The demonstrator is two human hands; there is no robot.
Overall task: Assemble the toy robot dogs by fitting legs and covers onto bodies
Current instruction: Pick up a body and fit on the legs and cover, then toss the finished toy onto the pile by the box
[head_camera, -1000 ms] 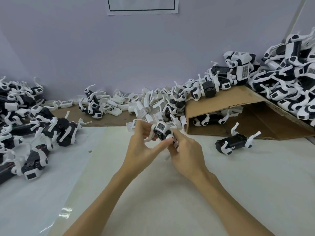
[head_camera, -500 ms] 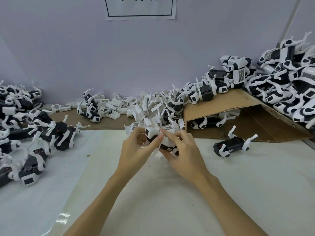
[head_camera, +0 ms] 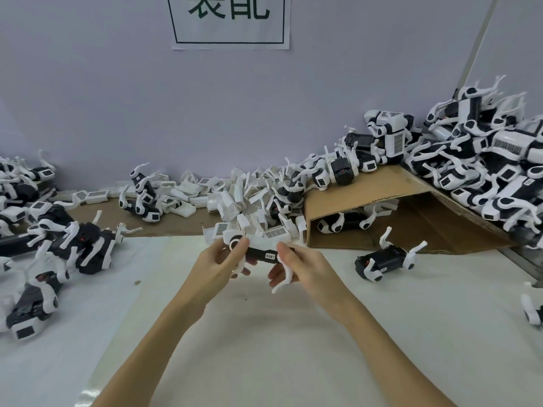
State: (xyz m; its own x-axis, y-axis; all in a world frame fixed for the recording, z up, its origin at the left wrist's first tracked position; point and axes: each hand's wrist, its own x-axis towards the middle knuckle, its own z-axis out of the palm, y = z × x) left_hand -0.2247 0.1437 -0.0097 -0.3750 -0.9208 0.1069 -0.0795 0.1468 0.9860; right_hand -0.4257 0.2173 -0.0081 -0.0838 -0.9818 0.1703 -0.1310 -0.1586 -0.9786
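A black toy dog body (head_camera: pixel 262 255) with white legs is held lengthwise above the table's middle. My left hand (head_camera: pixel 219 264) grips its left end, the thumb on a round white leg joint. My right hand (head_camera: pixel 305 267) grips its right end, and a curved white leg hangs down in front of those fingers. A heap of loose white covers (head_camera: pixel 235 198) lies just behind along the wall. My fingers hide part of the body.
Dogs are piled at the left (head_camera: pixel 73 248) and heaped high at the right (head_camera: pixel 484 163) on a folded cardboard sheet (head_camera: pixel 379 183). One black dog (head_camera: pixel 385 261) lies alone right of my hands. Another part (head_camera: pixel 533 314) sits at the right edge.
The body was turned from end-on to lengthwise between my hands and lowered slightly. The camera tilted up, so more of the wall sign shows.
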